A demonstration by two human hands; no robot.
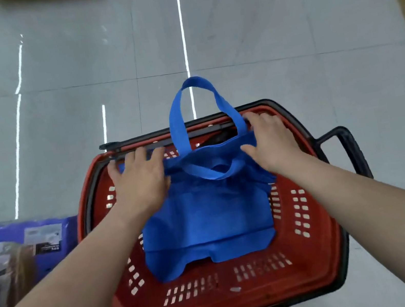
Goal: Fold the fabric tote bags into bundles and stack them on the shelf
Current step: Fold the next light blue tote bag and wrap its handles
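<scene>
Reaching forward with both forearms; pressing left hand flat, fingers spread, on the far left corner of the tote bag, right hand on its far right.

This looks like a shop. A red plastic shopping basket with black handles sits on a shiny grey tile floor. Long ceiling lights shine back off the tiles beyond the basket. Left of the basket are purple packs with printed labels.
</scene>
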